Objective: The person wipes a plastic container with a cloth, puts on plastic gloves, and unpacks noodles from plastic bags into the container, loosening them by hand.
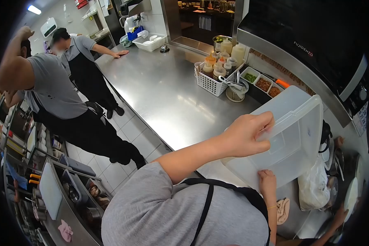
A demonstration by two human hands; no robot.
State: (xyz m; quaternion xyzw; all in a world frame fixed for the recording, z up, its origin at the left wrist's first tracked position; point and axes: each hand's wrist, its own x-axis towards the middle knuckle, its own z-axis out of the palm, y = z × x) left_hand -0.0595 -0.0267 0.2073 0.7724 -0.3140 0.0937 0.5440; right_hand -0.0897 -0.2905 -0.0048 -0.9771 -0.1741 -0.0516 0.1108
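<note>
My left hand (252,135) is closed around the upper rim of a large clear plastic container (297,135), which is tilted with its open side facing up and right. Lower down, my right hand (267,180) holds the container's near edge, its fingers curled against the plastic. A pale, flat bluish panel (281,102) shows behind the container. Just right of the container's lower part sits a white plastic bag (313,186), and a tan cloth (283,211) lies beside my right wrist.
A steel counter (164,86) stretches ahead, with a white basket of sauce bottles (211,80), topping trays (263,84) and a white bin (149,42). Two people in aprons stand left of it. Another person's hand (340,217) is at the lower right, near plates.
</note>
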